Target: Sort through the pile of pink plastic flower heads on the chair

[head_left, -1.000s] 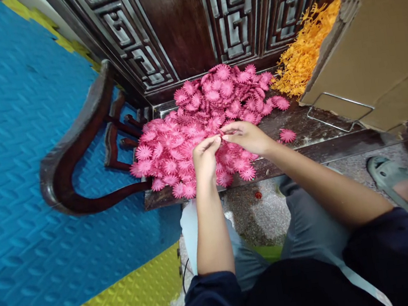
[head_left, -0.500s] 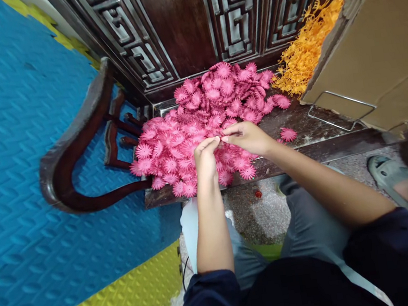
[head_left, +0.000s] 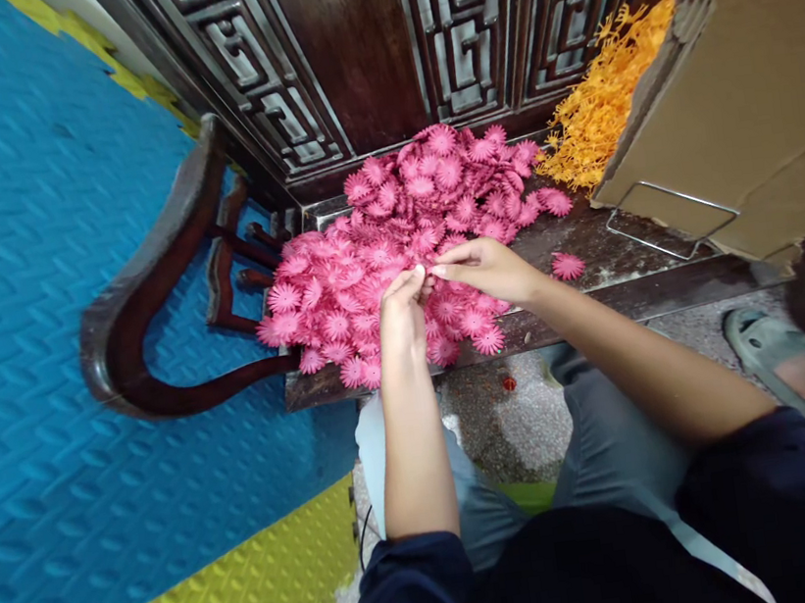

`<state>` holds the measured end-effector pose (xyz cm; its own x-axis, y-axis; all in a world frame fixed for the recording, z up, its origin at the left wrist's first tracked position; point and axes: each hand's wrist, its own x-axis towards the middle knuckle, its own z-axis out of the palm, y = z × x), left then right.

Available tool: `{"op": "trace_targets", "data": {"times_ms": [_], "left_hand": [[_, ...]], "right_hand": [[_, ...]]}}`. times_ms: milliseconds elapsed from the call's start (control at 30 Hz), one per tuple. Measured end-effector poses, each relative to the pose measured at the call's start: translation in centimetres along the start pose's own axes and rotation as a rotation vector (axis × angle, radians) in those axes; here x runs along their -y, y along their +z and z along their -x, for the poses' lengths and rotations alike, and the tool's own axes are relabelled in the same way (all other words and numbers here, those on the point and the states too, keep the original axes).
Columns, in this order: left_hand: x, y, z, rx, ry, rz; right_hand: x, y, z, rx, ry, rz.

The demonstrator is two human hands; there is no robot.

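Observation:
A large heap of pink flower-shaped pieces (head_left: 342,290) with fringed petals lies on a dark wooden bench seat (head_left: 612,259). Over the front part of this heap, my left hand (head_left: 402,297) is closed, thumb and fingers pinched together. My right hand (head_left: 479,267) comes in from the right, also pinching, and its fingertips meet those of the left. Whatever is between the fingertips is too small and too hidden against the pink to make out. One loose pink flower piece (head_left: 568,266) lies apart, right of my right hand.
An orange pile of stringy pieces (head_left: 593,118) sits behind a cardboard box (head_left: 752,87) with a bent metal wire frame (head_left: 673,218) before it. A curved wooden armrest (head_left: 112,350) bounds the left side. At right is another person's foot in a sandal (head_left: 771,347).
Both hands have shifted slightly left, and the left fingers have curled in more. The fingertips stay together over the heap.

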<state>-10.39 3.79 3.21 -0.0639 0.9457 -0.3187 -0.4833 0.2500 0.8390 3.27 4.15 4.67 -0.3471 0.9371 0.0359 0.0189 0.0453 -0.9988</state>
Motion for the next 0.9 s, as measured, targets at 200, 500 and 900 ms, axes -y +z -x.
{"op": "trace_targets", "data": {"times_ms": [200,500,900], "left_hand": [[0.1,0.1,0.1,-0.015,0.004,0.026],[0.6,0.3,0.2,-0.027,0.042,0.044],[1.8,0.2,0.0,-0.064,0.147,-0.132]], "right_hand": [[-0.1,0.2,0.1,0.006,0.006,-0.019],[-1.2,0.4,-0.4,-0.122,0.053,0.039],[-1.5,0.6,-0.3,-0.307,-0.022,0.25]]}}
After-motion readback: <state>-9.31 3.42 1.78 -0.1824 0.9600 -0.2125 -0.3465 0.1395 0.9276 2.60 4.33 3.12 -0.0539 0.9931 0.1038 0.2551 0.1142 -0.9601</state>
